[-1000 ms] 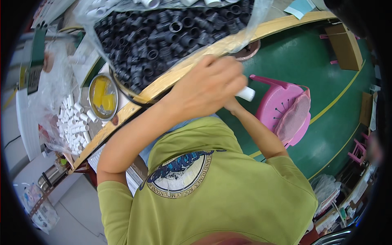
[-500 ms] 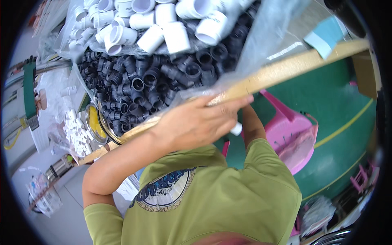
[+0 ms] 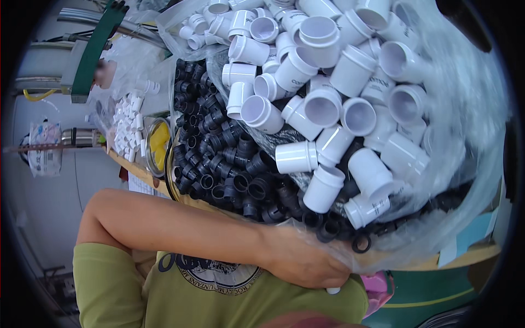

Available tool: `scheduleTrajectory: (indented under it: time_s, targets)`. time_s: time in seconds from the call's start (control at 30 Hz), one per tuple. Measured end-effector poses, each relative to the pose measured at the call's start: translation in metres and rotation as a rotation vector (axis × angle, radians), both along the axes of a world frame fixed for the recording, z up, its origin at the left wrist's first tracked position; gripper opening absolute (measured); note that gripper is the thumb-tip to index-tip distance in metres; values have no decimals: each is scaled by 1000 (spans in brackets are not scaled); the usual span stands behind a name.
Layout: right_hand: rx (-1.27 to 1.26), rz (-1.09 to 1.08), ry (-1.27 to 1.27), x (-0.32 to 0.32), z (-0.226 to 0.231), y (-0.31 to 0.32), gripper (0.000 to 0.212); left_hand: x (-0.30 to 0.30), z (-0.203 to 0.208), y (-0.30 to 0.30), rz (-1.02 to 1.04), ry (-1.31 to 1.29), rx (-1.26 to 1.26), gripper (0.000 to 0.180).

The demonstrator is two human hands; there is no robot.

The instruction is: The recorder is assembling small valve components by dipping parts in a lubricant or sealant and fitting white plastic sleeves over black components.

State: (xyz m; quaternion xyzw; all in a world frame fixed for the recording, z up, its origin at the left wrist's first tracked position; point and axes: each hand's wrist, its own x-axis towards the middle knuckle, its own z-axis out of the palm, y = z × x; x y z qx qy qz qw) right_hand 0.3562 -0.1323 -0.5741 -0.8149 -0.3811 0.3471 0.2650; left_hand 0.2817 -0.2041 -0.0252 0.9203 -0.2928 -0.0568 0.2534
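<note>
My left hand [image 3: 306, 262] lies across the near table edge, its back up and its fingers curled down. A small white plastic piece [image 3: 332, 291] pokes out below the curled fingers; most of it is hidden. Clear plastic sheeting touches the knuckles. Just beyond the hand lies a heap of black plastic pipe fittings [image 3: 219, 164], many of them elbow-shaped. On top of it, to the right, white pipe fittings [image 3: 322, 109] are piled on clear plastic bagging [image 3: 465, 136]. My right hand is out of sight.
At left stand a round dish with yellow contents [image 3: 159, 143] and a pile of small white pieces [image 3: 128, 123]. A machine with a green bar [image 3: 95, 54] is at the upper left. A blue sheet [image 3: 465, 238] hangs over the right table edge, and a pink plastic chair [image 3: 377, 290] is below.
My view has swung toward the heap, so more white fittings show. My right arm, earlier reaching down below the table edge, is no longer visible. The left hand keeps curled at the edge.
</note>
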Motion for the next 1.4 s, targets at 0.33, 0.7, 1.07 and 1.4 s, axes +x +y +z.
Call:
scheduleTrajectory:
  time_s: [0.33, 0.7, 1.07, 1.4]
  targets:
    - [84, -19, 210, -65, -22, 25, 47, 6, -6, 0, -181, -411, 272, 16]
    - [149, -86, 379, -103, -29, 22, 40, -2, -9, -5, -116, -324, 247, 17]
    - [179, -110, 585, -172, -27, 9, 34, 0, -7, -2, -194, -370, 283, 15]
    - [171, -200, 681, -184, -17, -33, 29, -5, -14, -11, 90, -79, -110, 11]
